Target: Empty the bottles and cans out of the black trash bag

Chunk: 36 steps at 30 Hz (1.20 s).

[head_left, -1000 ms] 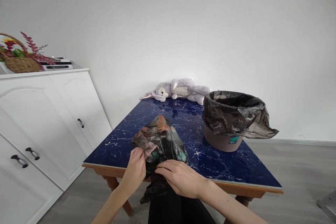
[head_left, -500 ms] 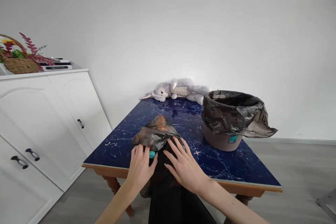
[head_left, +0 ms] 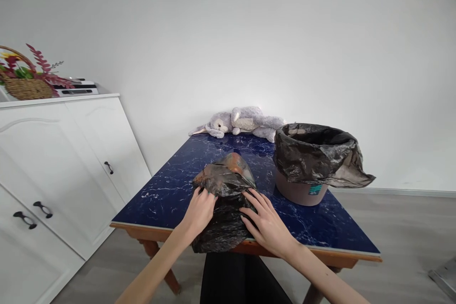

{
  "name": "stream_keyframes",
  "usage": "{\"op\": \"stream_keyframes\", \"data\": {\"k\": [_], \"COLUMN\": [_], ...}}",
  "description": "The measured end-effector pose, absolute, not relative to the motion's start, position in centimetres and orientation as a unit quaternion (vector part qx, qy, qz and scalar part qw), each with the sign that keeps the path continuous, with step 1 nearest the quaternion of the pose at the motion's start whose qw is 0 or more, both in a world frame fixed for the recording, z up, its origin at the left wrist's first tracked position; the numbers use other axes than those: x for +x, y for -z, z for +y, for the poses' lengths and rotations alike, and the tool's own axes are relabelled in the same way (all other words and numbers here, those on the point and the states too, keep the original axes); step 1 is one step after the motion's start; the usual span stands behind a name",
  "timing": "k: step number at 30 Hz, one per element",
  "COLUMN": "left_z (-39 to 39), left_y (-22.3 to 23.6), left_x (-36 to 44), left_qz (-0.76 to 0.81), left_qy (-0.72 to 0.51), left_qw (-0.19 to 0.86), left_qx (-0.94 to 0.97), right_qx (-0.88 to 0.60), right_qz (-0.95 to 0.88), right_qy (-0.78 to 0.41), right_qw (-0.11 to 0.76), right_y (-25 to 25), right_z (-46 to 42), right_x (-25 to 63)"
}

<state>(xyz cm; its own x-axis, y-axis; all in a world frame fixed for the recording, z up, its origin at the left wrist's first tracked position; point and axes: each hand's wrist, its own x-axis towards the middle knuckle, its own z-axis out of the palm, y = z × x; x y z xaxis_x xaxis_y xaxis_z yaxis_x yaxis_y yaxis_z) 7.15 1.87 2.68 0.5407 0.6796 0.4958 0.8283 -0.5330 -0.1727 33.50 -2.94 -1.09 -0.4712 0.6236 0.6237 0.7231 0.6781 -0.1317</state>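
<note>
A thin black plastic bag (head_left: 228,218) lies on the near part of the table, its lower end hanging over the front edge. Orange and brownish things (head_left: 234,164) show faintly through its far end; what they are I cannot make out. My left hand (head_left: 200,211) is closed on the left side of the bag, its fingers curled into the plastic, with a speck of teal beside the fingertips. On the bag's right side rests my right hand (head_left: 265,223), fingers stretched and apart, fingertips touching the plastic.
A brownish bin (head_left: 299,192) lined with a black bag (head_left: 317,161) stands on the right of the blue marbled table (head_left: 167,199). A grey plush rabbit (head_left: 245,121) lies along the wall. White cabinets (head_left: 64,161) with a flower basket (head_left: 28,88) are on the left.
The bag has shifted right and a little away from me, and more of its lower end shows. My left hand moved right with it; the teal piece under it is now mostly hidden.
</note>
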Motion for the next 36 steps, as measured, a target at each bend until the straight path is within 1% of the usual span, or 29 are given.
{"op": "stream_keyframes", "data": {"k": [6,9,12,15,17,19,22,25,28,32,36], "left_z": [-1.5,-4.3,-7.1,-8.8,-8.8,-7.7,-4.5,-0.1,4.7,9.8,12.6], "left_y": [-6.7,-9.1,-11.7,-14.6,-16.5,-18.2,-19.9,-20.5,-20.5,-20.1,-19.0], "left_x": [6.1,5.0,4.0,3.3,2.8,2.0,0.1,-2.0,-3.7,-5.1,-5.8], "left_qz": [-0.447,-0.458,-0.481,-0.500,-0.508,-0.517,-0.568,-0.626,-0.651,-0.693,-0.703], "left_qy": [0.251,0.299,0.390,0.513,0.579,0.609,0.572,0.464,0.361,0.263,0.241], "left_qw": [0.151,0.105,0.078,0.082,0.085,0.092,0.118,0.158,0.192,0.177,0.161], "left_qx": [-0.845,-0.830,-0.781,-0.693,-0.632,-0.595,-0.580,-0.607,-0.639,-0.647,-0.649], "right_qx": [-0.414,-0.429,-0.439,-0.439,-0.439,-0.441,-0.444,-0.441,-0.439,-0.446,-0.455], "right_qz": [-0.841,-0.831,-0.820,-0.819,-0.821,-0.821,-0.819,-0.821,-0.823,-0.819,-0.812], "right_qy": [0.056,0.048,0.040,0.030,0.023,0.019,0.017,0.012,0.005,-0.007,-0.026], "right_qw": [0.342,0.351,0.366,0.368,0.365,0.363,0.363,0.363,0.361,0.360,0.365], "right_y": [1.3,1.3,1.4,1.6,1.6,1.7,1.8,1.9,2.0,2.2,2.3], "right_z": [-3.0,-3.0,-2.9,-2.9,-2.8,-2.9,-2.9,-2.9,-2.9,-2.9,-2.8], "right_x": [33.8,33.7,33.7,33.7,33.6,33.6,33.6,33.6,33.6,33.5,33.4]}}
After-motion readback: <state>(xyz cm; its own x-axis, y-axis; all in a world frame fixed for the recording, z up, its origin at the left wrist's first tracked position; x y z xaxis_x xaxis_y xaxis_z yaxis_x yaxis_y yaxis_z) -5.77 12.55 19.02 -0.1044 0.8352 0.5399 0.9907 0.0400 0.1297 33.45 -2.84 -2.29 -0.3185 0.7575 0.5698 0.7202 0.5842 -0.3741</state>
